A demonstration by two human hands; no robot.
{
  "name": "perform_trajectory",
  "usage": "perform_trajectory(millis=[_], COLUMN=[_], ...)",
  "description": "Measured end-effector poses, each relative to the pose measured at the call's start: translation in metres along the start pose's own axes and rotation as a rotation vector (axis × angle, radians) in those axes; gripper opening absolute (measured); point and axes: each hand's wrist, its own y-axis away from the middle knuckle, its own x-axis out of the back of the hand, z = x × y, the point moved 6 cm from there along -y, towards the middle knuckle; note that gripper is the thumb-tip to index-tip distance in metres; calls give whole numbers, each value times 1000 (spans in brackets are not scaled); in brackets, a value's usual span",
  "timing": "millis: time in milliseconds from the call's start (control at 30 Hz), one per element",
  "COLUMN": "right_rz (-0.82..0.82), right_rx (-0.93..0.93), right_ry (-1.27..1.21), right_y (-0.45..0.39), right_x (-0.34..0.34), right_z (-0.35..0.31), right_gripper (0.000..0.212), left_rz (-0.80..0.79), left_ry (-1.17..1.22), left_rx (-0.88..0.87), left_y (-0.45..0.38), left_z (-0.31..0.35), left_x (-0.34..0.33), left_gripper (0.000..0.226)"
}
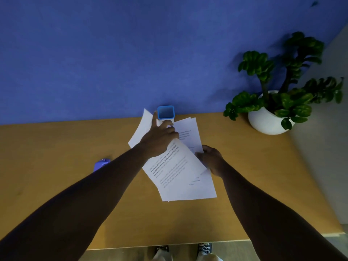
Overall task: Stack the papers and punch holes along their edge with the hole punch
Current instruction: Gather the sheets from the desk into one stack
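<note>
Reaching left hand (pixel 160 137) spread flat on papers (pixel 180 166), right hand (pixel 211 160) pinching their edge, hole punch (pixel 101 164) apart.

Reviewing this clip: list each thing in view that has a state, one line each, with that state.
White printed paper sheets: fanned out, not squared, lying on the table.
Purple hole punch: on the table left of the papers, untouched, partly hidden by the forearm.
Blue square cup: upright at the wall.
Left hand: resting on the sheets.
Right hand: gripping the sheets' right edge.
Potted green plant in white bowl: upright.
</note>
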Motion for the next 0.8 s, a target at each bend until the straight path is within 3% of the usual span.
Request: perform_trajectory(millis=[233, 367, 500, 600, 800], right_rz=[-74, -135, -179, -181, -189], right_rx=[-73, -104, -91, -84, -88], right_ry=[-92, -191, -303, -371, -420], right_y=[8, 8, 10, 10, 9], right_x=[-4, -7, -6, -4, -3], right_z=[4, 10, 14, 16, 14], right_gripper=[19, 25, 33, 34, 37], left_rz=[-69, 0, 154, 222, 390], left_ry=[-89, 58, 227, 294, 383], left_rx=[-157, -130, 122, 380, 929], left_y=[-27, -31, -26, -20, 9], left_z=[47, 59, 49, 33, -12], left_x=[3, 4, 9, 8, 6], left_gripper=[35, 35, 48, 71, 88])
